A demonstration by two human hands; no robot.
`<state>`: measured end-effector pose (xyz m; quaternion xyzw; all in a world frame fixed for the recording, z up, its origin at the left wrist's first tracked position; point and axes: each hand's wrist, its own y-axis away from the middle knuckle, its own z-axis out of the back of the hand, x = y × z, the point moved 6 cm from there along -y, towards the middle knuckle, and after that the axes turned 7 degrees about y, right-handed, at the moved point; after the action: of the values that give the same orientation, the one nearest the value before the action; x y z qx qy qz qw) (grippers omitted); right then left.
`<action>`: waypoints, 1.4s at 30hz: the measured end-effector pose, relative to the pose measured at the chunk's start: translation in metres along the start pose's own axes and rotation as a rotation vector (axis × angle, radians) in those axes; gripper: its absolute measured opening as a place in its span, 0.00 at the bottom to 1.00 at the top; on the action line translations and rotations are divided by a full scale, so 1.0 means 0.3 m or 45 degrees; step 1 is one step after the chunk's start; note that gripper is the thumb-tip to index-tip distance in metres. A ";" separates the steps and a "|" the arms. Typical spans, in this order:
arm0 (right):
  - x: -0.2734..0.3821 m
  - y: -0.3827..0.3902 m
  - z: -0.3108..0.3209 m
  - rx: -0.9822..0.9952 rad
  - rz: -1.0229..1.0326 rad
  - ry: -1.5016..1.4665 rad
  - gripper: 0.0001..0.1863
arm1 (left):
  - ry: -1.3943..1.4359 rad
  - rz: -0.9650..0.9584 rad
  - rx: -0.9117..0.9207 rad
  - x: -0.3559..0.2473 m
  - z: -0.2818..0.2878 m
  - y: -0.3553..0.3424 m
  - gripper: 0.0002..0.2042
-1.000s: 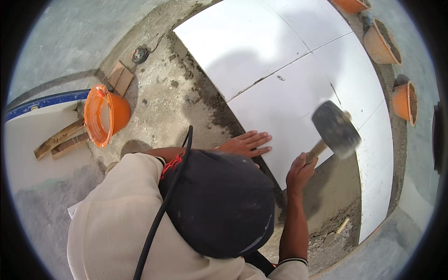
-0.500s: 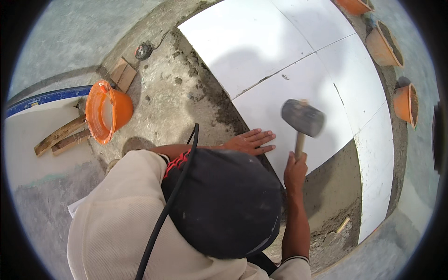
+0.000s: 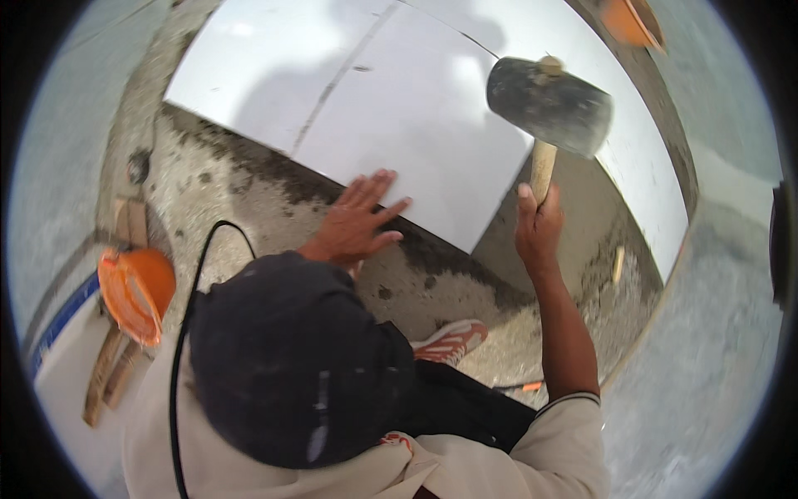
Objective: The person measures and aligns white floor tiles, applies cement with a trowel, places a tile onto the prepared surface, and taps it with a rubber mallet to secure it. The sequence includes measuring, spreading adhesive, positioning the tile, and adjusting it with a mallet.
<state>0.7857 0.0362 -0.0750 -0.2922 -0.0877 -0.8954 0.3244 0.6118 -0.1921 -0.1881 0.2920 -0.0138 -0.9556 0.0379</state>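
My right hand [image 3: 540, 226] is closed around the wooden handle of a rubber mallet [image 3: 544, 101]. The mallet's black cylindrical head is up above the floor, beside the corner of a large white tile [image 3: 432, 137]. My left hand [image 3: 353, 223] is open, fingers spread, with the fingertips over that tile's near edge and the thumb out past it. Grey mortar [image 3: 573, 195] lies in the gap to the right of the tile. More white tiles [image 3: 258, 62] adjoin it, with a dark joint line between them.
An orange bucket [image 3: 137, 291] stands at the left beside wooden pieces [image 3: 104, 374] and a long blue bar [image 3: 66, 320]. Another orange bucket [image 3: 632, 23] is at the upper right. A black cable [image 3: 184, 333] runs down by my cap. A small light stick [image 3: 618, 264] lies near the mortar.
The view has turned and shifted, so tiles and bucket sit differently. The mallet appears larger and higher, raised away from the tile. My left hand stays at the tile's edge.
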 end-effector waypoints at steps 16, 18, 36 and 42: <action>-0.344 0.328 -0.051 0.223 -0.403 0.132 0.20 | -0.153 0.001 0.087 -0.055 -0.031 -0.042 0.30; -0.314 0.323 -0.020 0.166 -0.364 0.051 0.20 | -0.187 0.012 0.099 -0.048 -0.041 -0.035 0.29; -0.224 0.282 0.019 -0.434 -0.023 -0.160 0.18 | -0.295 0.095 0.006 0.034 -0.013 -0.387 0.57; -0.168 0.234 -0.102 -0.054 -0.358 -0.220 0.19 | -0.270 0.122 0.033 0.031 0.030 -0.370 0.57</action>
<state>0.8470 -0.0019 -0.1314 -0.3597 -0.1364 -0.9051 0.1811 0.5919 -0.0822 -0.1911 0.1889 -0.0442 -0.9779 0.0780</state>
